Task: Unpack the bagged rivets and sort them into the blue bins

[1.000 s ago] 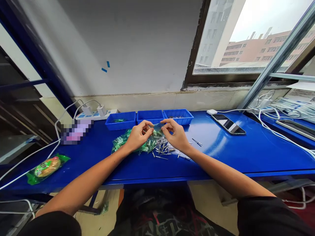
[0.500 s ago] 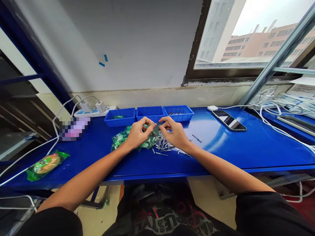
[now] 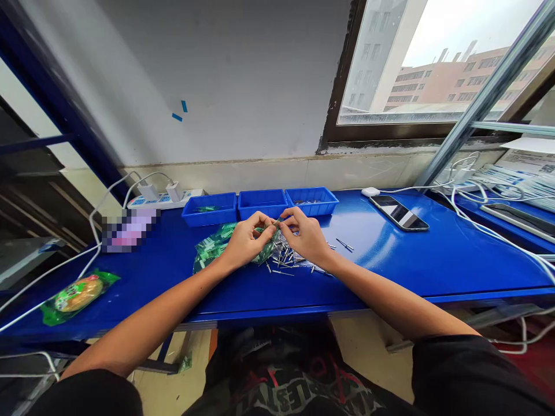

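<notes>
My left hand (image 3: pixel 250 240) and my right hand (image 3: pixel 304 236) meet above the middle of the table. Both pinch what looks like a small plastic bag (image 3: pixel 277 223); its lower part blends with the things behind. Under and left of my left hand lies a heap of green plastic packets (image 3: pixel 211 249). A loose pile of silver blind rivets (image 3: pixel 282 255) lies below the fingers, partly covered by my right hand. A few more rivets (image 3: pixel 345 245) are scattered to the right.
Three blue bins stand in a row behind my hands: the left bin (image 3: pixel 208 218) has green pieces, the middle bin (image 3: pixel 262 212) is partly hidden, and the right bin (image 3: pixel 313 209) has small parts. A phone (image 3: pixel 399 213), a wrapped bun (image 3: pixel 80 293) and a power strip (image 3: pixel 165 199) are around.
The fingertips of both hands have come closer together at the small bag. The whole view has shifted slightly; the table things look unmoved.
</notes>
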`<state>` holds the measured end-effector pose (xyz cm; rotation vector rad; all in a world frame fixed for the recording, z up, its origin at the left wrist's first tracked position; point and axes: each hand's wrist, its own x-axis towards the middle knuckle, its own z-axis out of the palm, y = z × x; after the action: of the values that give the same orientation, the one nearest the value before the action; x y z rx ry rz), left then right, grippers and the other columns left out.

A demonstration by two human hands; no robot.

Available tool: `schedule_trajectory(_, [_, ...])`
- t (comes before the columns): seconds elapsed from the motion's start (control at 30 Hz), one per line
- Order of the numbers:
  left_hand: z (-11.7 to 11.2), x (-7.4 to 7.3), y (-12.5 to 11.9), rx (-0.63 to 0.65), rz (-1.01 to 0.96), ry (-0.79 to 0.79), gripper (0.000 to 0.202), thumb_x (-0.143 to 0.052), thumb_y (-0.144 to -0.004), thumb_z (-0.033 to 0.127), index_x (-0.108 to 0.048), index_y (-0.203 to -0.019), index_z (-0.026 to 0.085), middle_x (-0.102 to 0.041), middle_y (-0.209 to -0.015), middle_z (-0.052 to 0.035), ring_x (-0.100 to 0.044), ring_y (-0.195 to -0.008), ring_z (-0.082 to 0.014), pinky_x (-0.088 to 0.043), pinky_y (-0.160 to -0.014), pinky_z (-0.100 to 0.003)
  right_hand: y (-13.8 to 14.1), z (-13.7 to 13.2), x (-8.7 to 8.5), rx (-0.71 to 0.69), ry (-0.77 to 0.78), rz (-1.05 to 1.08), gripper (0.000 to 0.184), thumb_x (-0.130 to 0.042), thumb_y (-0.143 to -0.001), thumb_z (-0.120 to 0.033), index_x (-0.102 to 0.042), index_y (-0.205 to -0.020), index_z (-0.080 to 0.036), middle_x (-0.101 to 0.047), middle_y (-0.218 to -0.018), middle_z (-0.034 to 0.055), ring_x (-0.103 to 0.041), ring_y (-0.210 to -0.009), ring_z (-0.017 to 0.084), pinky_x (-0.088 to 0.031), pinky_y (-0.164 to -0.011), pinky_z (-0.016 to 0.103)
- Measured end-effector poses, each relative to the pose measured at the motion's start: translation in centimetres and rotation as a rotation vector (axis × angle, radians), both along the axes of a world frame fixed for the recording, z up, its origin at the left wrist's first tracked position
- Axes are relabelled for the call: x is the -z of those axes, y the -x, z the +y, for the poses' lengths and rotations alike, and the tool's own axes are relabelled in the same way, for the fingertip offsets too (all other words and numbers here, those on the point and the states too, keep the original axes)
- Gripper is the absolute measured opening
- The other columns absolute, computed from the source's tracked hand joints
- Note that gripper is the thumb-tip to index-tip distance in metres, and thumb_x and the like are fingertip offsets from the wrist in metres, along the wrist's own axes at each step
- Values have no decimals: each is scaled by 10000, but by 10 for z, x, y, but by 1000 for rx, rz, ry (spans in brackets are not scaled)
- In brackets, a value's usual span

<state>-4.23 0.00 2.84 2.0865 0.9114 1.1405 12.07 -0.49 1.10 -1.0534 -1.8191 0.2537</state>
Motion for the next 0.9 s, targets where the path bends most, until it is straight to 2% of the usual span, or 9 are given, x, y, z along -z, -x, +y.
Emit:
schedule_trajectory(0.1, [-1, 0, 0, -14, 36, -47, 151, -524, -825, 307, -527, -801, 158, -649, -870, -56, -590, -703, -127, -464, -548, -211, 1, 1, 2, 22, 9, -50, 95, -465, -810, -200, -478, -903, -197, -691, -712, 23, -630, -605, 140, -451, -569, 247])
schedule_trajectory(0.3, [-3, 0, 0, 0, 62, -81, 148, -534, -820, 295, -544, -768, 157, -664, -954, -73, -626, -827, -165, -497, -620, -246, 2, 3, 6, 71, 10, -169, 78, -475, -795, -162, -506, -860, -193, -691, -733, 35, -644, -648, 157, -415, -566, 242])
schedule_trajectory(0.5, [-2, 1, 0, 15, 48, -70, 142, -533, -822, 279, -544, -757, 154, -663, -991, -95, -634, -849, -180, -500, -615, -254, 2, 3, 6, 242, 8, -280, 74, -487, -814, -239, -541, -832, -193, -679, -684, 36, -621, -594, 169, -361, -544, 262])
schedule_trajectory(0.9, [-2, -2, 2, 13, 85, -62, 146, -536, -830, 303, -543, -772, 169, -666, -879, -60, -633, -895, -201, -503, -618, -254, 2, 4, 7, 201, -52, -259, 118, -460, -835, -229, -553, -887, -178, -614, -591, -1, -556, -525, 136, -314, -522, 245])
